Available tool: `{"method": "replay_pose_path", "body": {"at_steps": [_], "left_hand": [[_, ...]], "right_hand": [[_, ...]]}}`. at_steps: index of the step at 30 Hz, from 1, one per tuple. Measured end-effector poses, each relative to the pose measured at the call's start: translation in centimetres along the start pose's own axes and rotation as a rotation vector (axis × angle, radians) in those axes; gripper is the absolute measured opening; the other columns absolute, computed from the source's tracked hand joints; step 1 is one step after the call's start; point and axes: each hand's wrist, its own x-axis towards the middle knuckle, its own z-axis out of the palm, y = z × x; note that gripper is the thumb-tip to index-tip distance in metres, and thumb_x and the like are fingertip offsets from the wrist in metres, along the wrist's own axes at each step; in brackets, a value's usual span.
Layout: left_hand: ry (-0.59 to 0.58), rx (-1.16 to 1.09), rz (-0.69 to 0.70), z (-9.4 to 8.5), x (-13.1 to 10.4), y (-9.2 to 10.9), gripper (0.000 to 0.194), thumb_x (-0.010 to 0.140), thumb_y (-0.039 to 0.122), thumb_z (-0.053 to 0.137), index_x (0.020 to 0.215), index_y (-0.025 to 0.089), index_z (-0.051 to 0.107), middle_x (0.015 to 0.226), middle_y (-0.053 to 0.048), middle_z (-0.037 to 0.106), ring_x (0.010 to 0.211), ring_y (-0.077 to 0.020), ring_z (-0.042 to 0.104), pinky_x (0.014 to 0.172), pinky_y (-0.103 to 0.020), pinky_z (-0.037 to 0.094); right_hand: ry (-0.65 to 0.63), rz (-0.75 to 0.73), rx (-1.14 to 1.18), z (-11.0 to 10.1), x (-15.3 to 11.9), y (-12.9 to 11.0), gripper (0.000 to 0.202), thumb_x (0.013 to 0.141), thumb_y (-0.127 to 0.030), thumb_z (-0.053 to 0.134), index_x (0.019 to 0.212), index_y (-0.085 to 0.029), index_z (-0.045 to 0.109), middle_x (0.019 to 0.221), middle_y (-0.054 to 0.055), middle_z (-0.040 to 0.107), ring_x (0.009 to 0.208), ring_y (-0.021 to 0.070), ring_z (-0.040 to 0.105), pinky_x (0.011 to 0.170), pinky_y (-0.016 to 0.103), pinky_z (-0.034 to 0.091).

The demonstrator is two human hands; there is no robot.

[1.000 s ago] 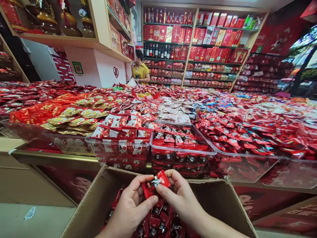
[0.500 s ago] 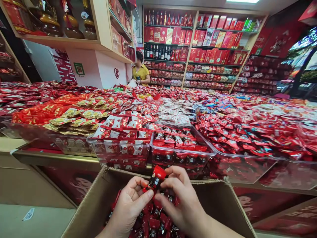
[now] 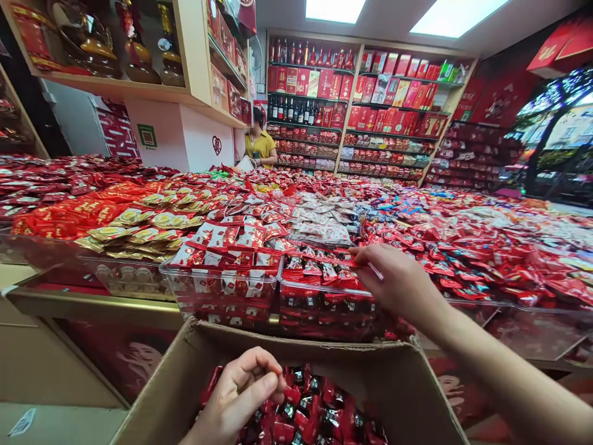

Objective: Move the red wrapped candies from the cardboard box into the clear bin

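Note:
My right hand point(image 3: 393, 278) reaches over the right side of a clear bin point(image 3: 324, 295) of red and black candy packets point(image 3: 310, 267). Its fingertips are close together at the packets, and whatever they hold is hard to make out. Over an open cardboard box point(image 3: 296, 341), my left hand point(image 3: 248, 389) is curled with thumb and fingers together, and nothing clear shows between them. Inside the box lie many loose red and black wrapped candies point(image 3: 319, 408).
Left of that bin stands another with red and white packets point(image 3: 222, 238), then gold packets point(image 3: 162, 219). Red packets point(image 3: 445, 253) are heaped at the right. A person in yellow point(image 3: 260, 145) stands behind the display, before tall shelves point(image 3: 306, 93).
My right hand has moved up and right from the box to the bin. The candy packet that was between both hands no longer shows there. The view has shifted slightly.

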Motion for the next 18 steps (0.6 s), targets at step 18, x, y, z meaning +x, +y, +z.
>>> {"method": "replay_pose_path", "body": {"at_steps": [18], "left_hand": [[-0.045,0.101,-0.062,0.6,0.0,-1.3,0.028,0.06,0.04,0.068,0.068,0.015,0.058,0.059,0.0,0.057,0.056,-0.011,0.047,0.054,-0.02,0.037]], "right_hand": [[-0.699,0.02,-0.316,1.0,4.4,4.7,0.029,0.058,0.0,0.051,0.067,-0.02,0.069,0.065,0.004,0.067,0.065,0.0167,0.061,0.055,0.021,0.039]]}}
